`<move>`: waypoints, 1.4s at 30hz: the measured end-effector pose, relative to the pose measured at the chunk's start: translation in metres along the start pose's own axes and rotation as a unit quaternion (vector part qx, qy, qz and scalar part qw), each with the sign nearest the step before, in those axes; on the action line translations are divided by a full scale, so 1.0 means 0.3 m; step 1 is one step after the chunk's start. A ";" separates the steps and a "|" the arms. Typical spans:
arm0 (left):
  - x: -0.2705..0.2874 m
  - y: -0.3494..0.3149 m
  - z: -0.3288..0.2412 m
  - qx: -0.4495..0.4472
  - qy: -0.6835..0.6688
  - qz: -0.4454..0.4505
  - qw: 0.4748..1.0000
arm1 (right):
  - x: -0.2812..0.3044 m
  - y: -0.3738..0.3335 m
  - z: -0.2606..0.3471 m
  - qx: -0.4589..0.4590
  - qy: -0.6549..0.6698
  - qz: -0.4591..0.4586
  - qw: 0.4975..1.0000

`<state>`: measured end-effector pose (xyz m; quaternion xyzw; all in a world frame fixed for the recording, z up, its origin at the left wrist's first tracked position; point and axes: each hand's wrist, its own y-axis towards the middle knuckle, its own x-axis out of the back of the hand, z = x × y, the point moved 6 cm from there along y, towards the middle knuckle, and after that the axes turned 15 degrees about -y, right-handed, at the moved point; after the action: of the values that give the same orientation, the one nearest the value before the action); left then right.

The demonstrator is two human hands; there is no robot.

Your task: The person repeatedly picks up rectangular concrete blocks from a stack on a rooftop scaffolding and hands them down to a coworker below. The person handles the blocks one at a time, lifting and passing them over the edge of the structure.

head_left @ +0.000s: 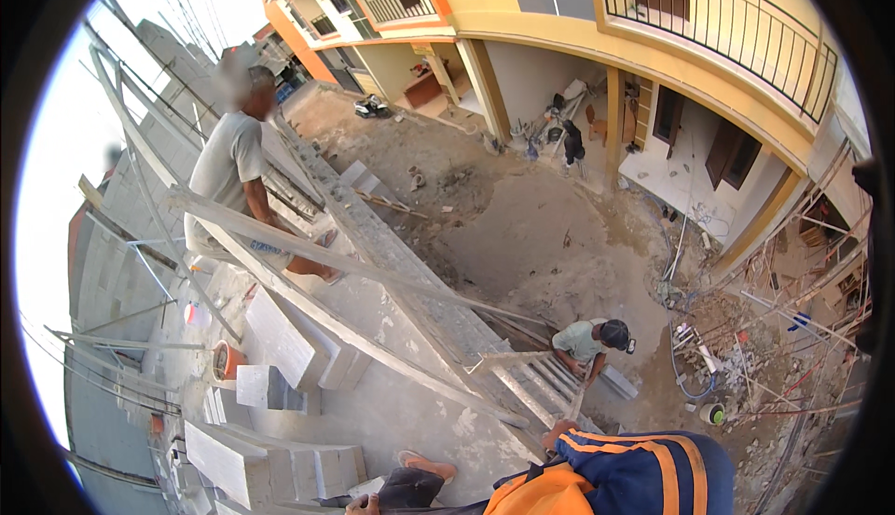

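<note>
My right hand (559,433), at the end of a navy sleeve with orange stripes (653,464), is closed beside the top of a wooden ladder (533,392). What it grips is hidden. Below it, a person in a pale green shirt and dark cap (592,340) has hands at a pale strip (579,401) that runs up toward my hand; whether it belongs to the ladder I cannot tell. My left hand (362,506) is low at the bottom edge, mostly cut off, near my dark trouser leg (410,487) and sandalled foot (431,466).
Pale blocks (284,338) are stacked on the raised slab left of me, near an orange bucket (227,360). A long wooden beam (308,245) slants across. Another person in grey (228,165) sits at the slab's edge. Far below lie sandy ground (531,231) and scattered rubble (736,366).
</note>
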<state>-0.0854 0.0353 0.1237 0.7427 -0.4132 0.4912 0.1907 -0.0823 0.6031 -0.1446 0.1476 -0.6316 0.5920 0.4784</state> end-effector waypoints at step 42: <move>-0.122 0.253 0.029 -0.093 0.223 0.242 0.940 | -0.133 0.053 -0.019 0.048 0.007 0.108 0.993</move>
<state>-0.1477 0.0004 0.0779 0.4707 -0.5709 0.6352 0.2214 -0.0720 0.5971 -0.1863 0.0973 -0.6111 0.6709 0.4086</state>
